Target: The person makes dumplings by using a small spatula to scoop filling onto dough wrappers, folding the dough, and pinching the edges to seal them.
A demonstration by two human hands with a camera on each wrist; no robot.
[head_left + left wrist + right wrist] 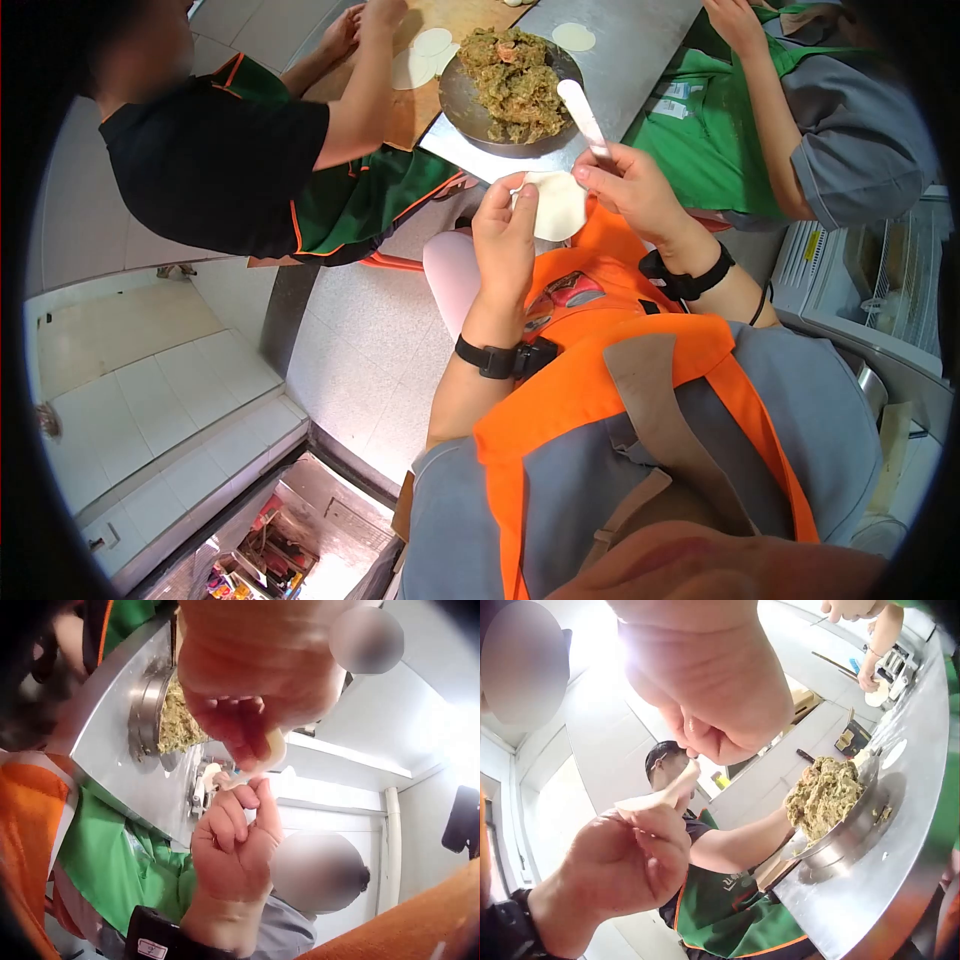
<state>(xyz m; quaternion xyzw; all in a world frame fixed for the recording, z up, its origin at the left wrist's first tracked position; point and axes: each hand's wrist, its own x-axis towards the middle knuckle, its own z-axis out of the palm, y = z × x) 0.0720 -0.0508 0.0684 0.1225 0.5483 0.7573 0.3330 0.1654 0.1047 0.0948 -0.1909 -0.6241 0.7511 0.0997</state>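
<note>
In the head view my left hand (505, 240) pinches a round, pale dough wrapper (558, 208) between thumb and fingers at its left edge. My right hand (640, 195) grips a white, flat-ended spatula (582, 112), its blade pointing up and away. That hand's thumb and fingertips are right at the wrapper's upper right edge. Just beyond both hands, a wide metal bowl (455, 105) holds a heap of greenish chopped filling (515, 85). In the right wrist view the wrapper (660, 796) hangs edge-on between the two hands.
The bowl stands on a steel table (640, 50). A wooden board (425, 20) carries several flat wrappers (412, 70), and another wrapper (573, 37) lies on the steel. People in green aprons sit close on the left (215, 170) and right (850, 120). A glass-fronted cabinet (890, 280) is at right.
</note>
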